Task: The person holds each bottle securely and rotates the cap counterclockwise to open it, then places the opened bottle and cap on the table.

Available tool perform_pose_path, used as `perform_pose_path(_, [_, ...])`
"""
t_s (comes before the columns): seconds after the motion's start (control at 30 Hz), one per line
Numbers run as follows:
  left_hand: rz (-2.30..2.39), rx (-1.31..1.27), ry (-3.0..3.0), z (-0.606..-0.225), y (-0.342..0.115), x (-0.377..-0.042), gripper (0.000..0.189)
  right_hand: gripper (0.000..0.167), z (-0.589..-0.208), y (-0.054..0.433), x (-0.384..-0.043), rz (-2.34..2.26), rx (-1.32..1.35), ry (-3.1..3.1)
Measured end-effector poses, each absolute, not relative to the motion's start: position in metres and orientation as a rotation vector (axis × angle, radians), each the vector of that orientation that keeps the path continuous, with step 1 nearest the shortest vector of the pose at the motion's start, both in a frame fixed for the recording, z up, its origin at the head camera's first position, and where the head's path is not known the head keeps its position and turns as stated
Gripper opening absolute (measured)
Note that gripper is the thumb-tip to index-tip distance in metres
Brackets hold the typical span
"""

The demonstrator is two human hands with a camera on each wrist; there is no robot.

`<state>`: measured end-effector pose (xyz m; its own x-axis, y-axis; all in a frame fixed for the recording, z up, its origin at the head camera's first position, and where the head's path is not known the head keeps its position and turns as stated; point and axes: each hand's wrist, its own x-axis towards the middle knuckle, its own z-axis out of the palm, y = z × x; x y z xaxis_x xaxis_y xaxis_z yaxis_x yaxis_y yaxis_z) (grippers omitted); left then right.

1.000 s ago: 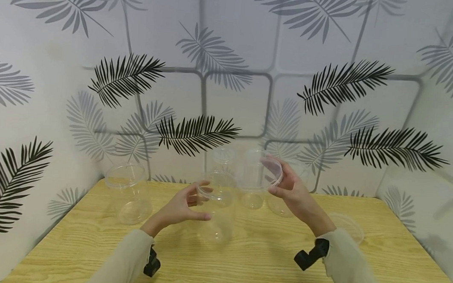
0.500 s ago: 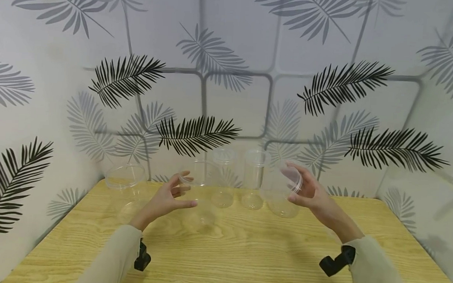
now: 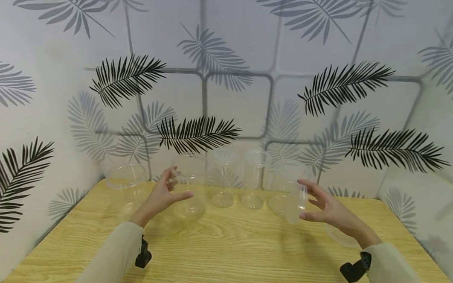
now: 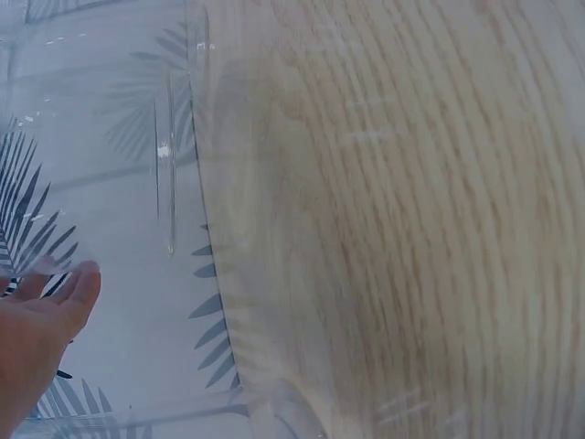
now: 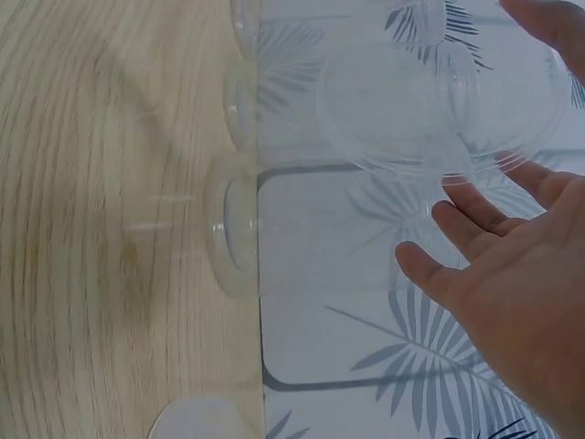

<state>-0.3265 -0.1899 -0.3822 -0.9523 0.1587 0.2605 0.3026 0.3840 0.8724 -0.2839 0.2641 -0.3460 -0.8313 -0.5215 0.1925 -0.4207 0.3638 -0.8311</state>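
My left hand [image 3: 159, 200] holds a wide clear plastic jar [image 3: 191, 189] by its side, fingers behind and thumb in front. The jar stands upright; whether its base touches the table is hard to tell. In the left wrist view, my fingers [image 4: 73, 297] show beside the jar's clear wall [image 4: 164, 174]. With thumb and fingertips my right hand [image 3: 330, 209] pinches a clear round lid [image 3: 302, 199] by its edge, held nearly on end in front of another wide clear jar [image 3: 279, 191]. In the right wrist view, the lid's rim [image 5: 384, 166] lies near my fingers [image 5: 471, 210].
Two narrower clear jars, a left one [image 3: 223, 180] and a right one [image 3: 254, 181], stand along the back of the wooden table [image 3: 228, 252]. A wide clear jar [image 3: 126, 187] stands at the far left. Another clear lid [image 3: 338, 238] lies flat under my right forearm. Patterned walls surround the table.
My left hand has carried the jar left and farther back. My right hand has moved right with the lid, which has turned more edge-on.
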Motion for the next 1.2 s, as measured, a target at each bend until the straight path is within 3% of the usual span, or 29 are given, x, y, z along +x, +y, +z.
perform_pose_path(0.37, [-1.568,-0.147,-2.538,-0.39,-0.193,-0.333,0.107,0.081,-0.363,0.28,-0.287,-1.054,-0.895,2.735])
perform_pose_path(1.2, [-1.565,-0.047,-2.573,-0.402,-0.199,-0.34,0.105,0.082,-0.396,0.277,-0.29,-0.717,-0.904,2.686])
